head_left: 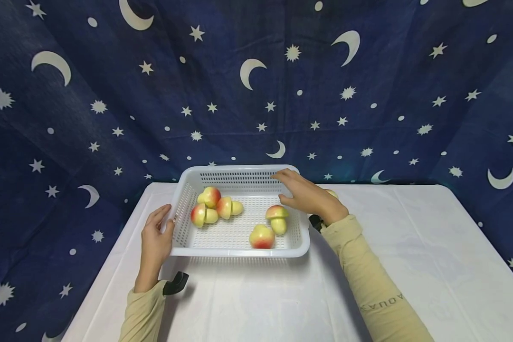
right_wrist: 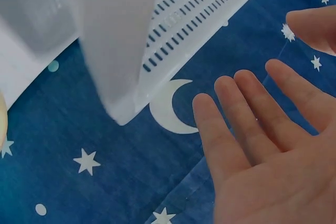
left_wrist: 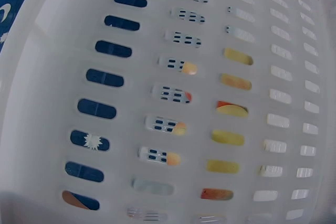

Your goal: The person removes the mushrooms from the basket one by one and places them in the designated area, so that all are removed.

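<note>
A white perforated plastic basket (head_left: 239, 252) stands on the table. Inside lie several yellow-and-red toy mushrooms: a cluster at the left, including one mushroom (head_left: 229, 207), and at the right a mushroom (head_left: 277, 219) beside another (head_left: 262, 236). My left hand (head_left: 156, 240) is just outside the basket's left wall, fingers loosely bent near the rim. In the left wrist view the slotted wall (left_wrist: 136, 98) fills the picture. My right hand (head_left: 303, 192) reaches over the right rim from outside. The right wrist view shows its fingers (right_wrist: 244, 114) straight and spread, holding nothing.
A white cloth covers the table (head_left: 410, 247). Partly hidden behind my right hand, a yellowish rounded thing (head_left: 331, 193) lies to the right of the basket. A dark blue curtain (head_left: 222, 85) with moons and stars hangs behind the table.
</note>
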Action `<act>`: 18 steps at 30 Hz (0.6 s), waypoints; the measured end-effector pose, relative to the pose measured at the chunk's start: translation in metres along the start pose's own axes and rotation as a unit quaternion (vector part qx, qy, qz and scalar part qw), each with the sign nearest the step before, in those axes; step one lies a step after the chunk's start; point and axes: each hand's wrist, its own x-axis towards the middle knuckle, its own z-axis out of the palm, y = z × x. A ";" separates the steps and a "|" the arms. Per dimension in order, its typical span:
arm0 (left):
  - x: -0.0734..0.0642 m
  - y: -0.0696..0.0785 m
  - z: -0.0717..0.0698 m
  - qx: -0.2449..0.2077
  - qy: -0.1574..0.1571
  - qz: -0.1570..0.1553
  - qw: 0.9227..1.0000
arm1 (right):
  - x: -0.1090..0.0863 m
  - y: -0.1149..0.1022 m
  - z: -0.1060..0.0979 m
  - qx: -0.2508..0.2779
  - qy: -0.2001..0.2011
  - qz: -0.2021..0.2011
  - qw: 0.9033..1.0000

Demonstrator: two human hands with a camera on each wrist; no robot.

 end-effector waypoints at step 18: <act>0.000 -0.001 0.000 0.003 0.000 0.003 1.000 | 0.019 -0.013 0.013 0.002 -0.029 0.003 1.000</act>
